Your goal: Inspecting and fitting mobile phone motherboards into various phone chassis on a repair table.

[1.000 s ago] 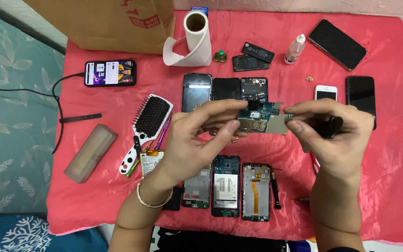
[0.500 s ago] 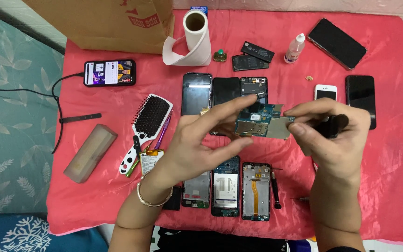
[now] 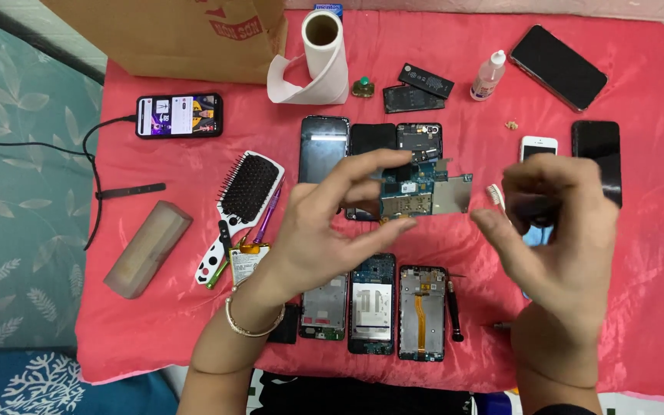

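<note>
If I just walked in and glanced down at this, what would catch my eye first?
Two bare hands over a bright pink cloth: the left hand pinches a small circuit board in mid-air, and the right hand holds a small brush beside it. Beneath lie opened phones, with a hairbrush to the left.

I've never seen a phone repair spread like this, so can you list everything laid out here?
Circuit board: one, blue-green, pinched in left hand.
Toothbrush: one, white bristles, in right hand.
Phone frames: three, opened, lower centre.
Dark phones: several, upper centre and right.
Lit phone: one, black, cabled, left.
Hairbrush: one, black and white, left.
Paper roll: one, white, top.
Paper bag: one, brown, top left.
Bottle: one, clear, top right.
Cloth: one, red, beneath everything.
Left hand: holding board.
Right hand: blurred, gripping brush.
</note>
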